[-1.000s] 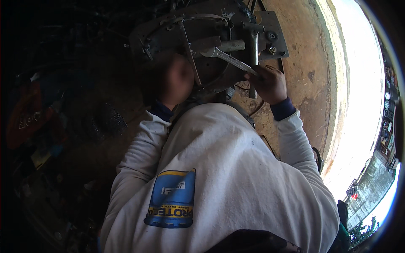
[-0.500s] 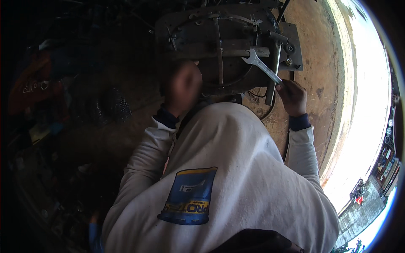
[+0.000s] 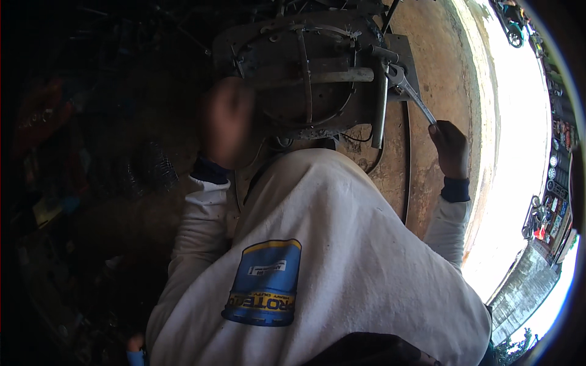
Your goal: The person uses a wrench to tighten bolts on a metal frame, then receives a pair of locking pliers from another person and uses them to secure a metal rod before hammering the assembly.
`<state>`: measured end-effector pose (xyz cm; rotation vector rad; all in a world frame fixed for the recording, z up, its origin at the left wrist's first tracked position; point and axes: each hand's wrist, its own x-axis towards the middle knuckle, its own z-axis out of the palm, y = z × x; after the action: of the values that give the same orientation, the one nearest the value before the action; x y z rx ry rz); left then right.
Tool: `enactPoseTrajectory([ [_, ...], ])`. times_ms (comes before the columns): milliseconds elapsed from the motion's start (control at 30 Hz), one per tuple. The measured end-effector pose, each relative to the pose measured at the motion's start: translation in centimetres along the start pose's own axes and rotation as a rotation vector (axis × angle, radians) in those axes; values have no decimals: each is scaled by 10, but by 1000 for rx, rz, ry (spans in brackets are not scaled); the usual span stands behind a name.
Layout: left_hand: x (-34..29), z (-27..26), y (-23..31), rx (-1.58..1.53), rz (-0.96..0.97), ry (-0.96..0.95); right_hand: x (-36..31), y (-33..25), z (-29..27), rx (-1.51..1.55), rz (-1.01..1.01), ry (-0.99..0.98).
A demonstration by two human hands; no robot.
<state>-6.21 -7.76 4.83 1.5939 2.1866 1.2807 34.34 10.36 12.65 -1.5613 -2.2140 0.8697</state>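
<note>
My right hand (image 3: pixel 452 148) is closed around the lower end of a silver open-ended wrench (image 3: pixel 414 97). The wrench slants up and left, its jaw beside an upright metal tube (image 3: pixel 379 113); whether they touch I cannot tell. My left hand (image 3: pixel 226 122) is smeared by motion at the left edge of a dark metal jig plate (image 3: pixel 274 116), near the left end of a horizontal pipe (image 3: pixel 342 75). Its fingers do not show clearly. On the plate sit a curved metal ring and a flat crossing bar (image 3: pixel 304 79).
A thin dark rod or cable (image 3: pixel 406 177) runs along the brown floor (image 3: pixel 436 55) right of the plate. Coiled wire (image 3: pixel 160 168) lies in shadow at the left, with a red object (image 3: pixel 46 116) beyond it. Bright ground lies far right.
My right hand has moved right and slightly down with the wrench, whose jaw has left the horizontal pipe's end. My left hand has shifted left.
</note>
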Motion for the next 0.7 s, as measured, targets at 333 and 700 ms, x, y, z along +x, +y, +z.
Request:
enactPoseTrajectory([
  [333,10,-1,-43,-2,-63,-222,51,-25,130,35,17,281],
  [700,18,1,-62,-15,-41,-237,73,-34,154,56,-14,271],
])
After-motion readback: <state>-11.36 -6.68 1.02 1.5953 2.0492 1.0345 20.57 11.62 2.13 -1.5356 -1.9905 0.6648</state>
